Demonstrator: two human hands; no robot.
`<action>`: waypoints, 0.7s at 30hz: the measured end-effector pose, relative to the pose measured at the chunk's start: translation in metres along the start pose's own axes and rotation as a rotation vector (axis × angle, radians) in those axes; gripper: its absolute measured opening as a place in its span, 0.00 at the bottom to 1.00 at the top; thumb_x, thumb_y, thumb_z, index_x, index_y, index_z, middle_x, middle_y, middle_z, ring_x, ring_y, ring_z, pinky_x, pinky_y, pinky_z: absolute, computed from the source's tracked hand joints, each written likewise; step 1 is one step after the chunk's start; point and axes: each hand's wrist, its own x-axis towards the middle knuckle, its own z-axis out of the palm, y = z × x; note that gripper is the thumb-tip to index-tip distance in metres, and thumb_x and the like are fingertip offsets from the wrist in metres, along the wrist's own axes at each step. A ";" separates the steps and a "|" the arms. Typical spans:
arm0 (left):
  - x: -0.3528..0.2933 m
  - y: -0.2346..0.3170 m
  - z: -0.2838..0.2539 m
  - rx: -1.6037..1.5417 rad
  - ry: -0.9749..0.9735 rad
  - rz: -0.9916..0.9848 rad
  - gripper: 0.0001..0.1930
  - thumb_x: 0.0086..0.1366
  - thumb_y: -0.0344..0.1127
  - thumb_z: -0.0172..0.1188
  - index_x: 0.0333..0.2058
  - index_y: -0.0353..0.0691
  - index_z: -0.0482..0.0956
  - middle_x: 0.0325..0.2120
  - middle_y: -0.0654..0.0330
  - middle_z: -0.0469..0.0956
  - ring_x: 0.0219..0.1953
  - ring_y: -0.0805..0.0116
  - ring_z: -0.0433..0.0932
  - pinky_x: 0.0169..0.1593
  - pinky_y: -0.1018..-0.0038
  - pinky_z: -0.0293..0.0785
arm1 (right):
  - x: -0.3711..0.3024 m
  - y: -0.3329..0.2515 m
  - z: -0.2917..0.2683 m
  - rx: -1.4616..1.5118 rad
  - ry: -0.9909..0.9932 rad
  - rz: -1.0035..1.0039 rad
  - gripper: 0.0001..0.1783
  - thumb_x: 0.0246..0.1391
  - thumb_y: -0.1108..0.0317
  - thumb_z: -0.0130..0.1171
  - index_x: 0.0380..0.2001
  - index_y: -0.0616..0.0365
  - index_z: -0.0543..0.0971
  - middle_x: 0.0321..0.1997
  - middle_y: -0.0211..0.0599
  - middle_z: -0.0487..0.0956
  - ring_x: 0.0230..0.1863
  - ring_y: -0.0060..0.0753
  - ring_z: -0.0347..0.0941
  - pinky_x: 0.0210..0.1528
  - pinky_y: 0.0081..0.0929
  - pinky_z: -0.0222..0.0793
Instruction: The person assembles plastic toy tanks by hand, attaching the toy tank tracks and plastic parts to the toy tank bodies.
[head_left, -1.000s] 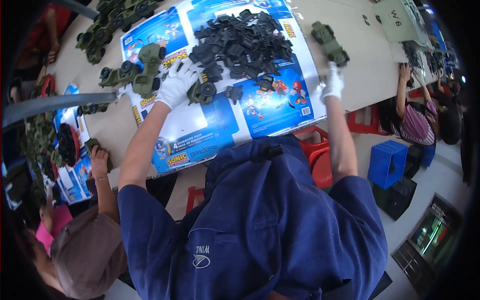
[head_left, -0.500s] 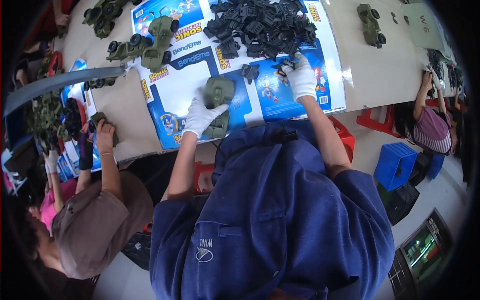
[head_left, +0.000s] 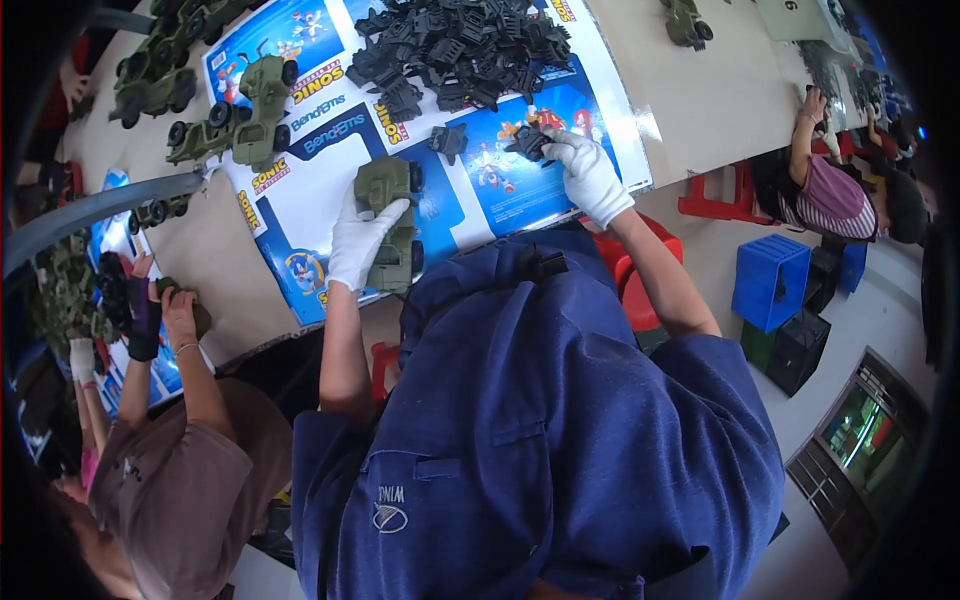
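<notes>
My left hand (head_left: 360, 238), in a white glove, is closed around an olive-green toy jeep (head_left: 390, 188) near the table's front edge. Dark wheels show along the jeep's right side. Farther right, my gloved right hand (head_left: 590, 178) pinches a small black plastic part (head_left: 530, 142) between thumb and fingers, just above the printed sheet. A similar loose black part (head_left: 448, 142) lies between the two hands. Beyond it rises a large heap of black plastic parts (head_left: 460, 55).
Blue-and-white printed sheets (head_left: 325, 185) cover the table before me. More green toy jeeps (head_left: 262, 110) stand at the left, past a curved grey bar (head_left: 110, 210). A co-worker in brown (head_left: 190, 480) sits to my left. A red stool (head_left: 640, 270) and blue crate (head_left: 770, 283) are at right.
The whole view has shifted, so the table sits farther left. My left hand has tilted the jeep, bringing its wheels into sight. The black part in my right hand is now more plainly visible.
</notes>
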 end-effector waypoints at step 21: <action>-0.062 0.087 0.018 0.095 -0.294 0.246 0.38 0.55 0.41 0.73 0.63 0.40 0.67 0.42 0.58 0.81 0.47 0.72 0.78 0.52 0.73 0.72 | 0.079 -0.115 -0.038 1.575 -0.355 0.309 0.33 0.64 0.62 0.56 0.66 0.67 0.62 0.68 0.37 0.67 0.66 0.29 0.64 0.69 0.31 0.58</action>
